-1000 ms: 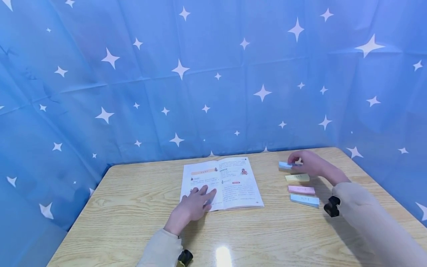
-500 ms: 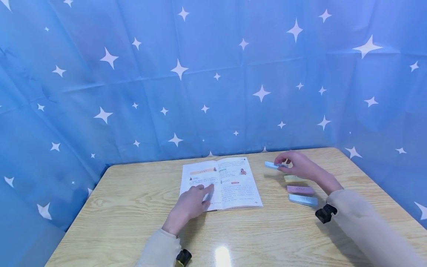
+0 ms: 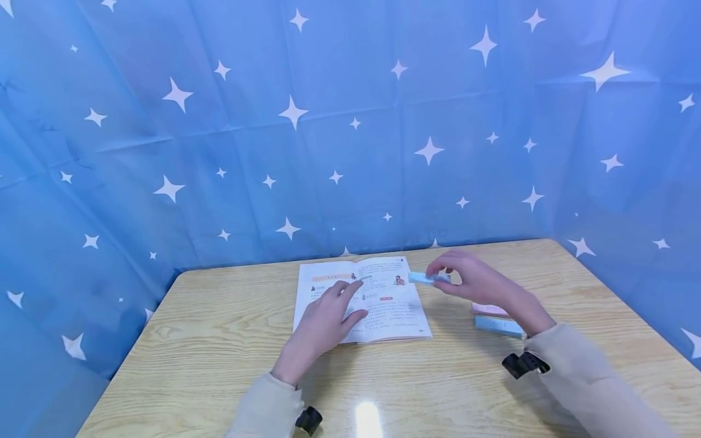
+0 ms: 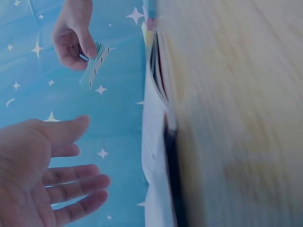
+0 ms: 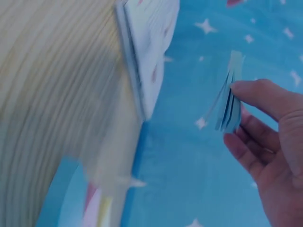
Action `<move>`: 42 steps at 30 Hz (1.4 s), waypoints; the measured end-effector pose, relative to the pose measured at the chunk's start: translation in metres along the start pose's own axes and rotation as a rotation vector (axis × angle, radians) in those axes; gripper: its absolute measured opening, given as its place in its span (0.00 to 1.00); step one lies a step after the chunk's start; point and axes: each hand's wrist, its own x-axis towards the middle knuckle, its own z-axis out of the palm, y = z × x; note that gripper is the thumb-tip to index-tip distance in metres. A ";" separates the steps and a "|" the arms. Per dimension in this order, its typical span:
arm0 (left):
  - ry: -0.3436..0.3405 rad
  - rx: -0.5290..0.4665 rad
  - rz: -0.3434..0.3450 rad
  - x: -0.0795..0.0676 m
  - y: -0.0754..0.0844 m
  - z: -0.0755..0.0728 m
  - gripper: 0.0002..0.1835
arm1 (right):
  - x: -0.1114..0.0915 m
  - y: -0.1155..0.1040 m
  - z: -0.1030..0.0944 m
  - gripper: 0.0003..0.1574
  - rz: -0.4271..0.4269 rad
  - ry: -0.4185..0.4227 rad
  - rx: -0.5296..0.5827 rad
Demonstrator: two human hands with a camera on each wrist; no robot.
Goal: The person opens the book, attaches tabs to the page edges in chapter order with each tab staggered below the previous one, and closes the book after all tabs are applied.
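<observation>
My right hand [image 3: 475, 277] pinches a light blue folded paper strip [image 3: 420, 278] between thumb and fingers, at the right edge of an open book [image 3: 397, 313]. In the right wrist view, the folded strip [image 5: 229, 106] shows several thin layers fanned slightly apart, held up off the table. My left hand [image 3: 324, 313] is over the book's left page and centre fold, fingers spread and holding nothing. The left wrist view shows the left hand [image 4: 61, 170] with its palm raised away from the pages [image 4: 151, 151]. Printed text and small coloured pictures cover both pages.
Right of the book lie a pink folded strip [image 3: 489, 310] and another blue strip [image 3: 498, 326]. A yellow strip [image 5: 105, 213] shows beside them in the right wrist view. The wooden table [image 3: 208, 353] ends at a blue star-patterned curtain [image 3: 350, 182].
My right hand has lifted the far blue strip from the row and carried it left to the book. My left hand has risen and shifted toward the centre fold.
</observation>
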 end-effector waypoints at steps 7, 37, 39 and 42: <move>0.028 -0.047 0.030 0.006 0.015 -0.006 0.30 | 0.008 -0.033 0.002 0.12 -0.061 -0.002 0.009; 0.199 -0.212 0.177 0.015 0.027 -0.007 0.14 | 0.023 -0.075 0.010 0.13 -0.185 0.003 0.008; 0.204 -0.213 0.171 0.016 0.027 -0.007 0.14 | 0.022 -0.075 0.009 0.14 -0.181 0.001 0.009; 0.203 -0.212 0.167 0.016 0.027 -0.008 0.14 | 0.021 -0.073 0.008 0.14 -0.175 -0.008 0.013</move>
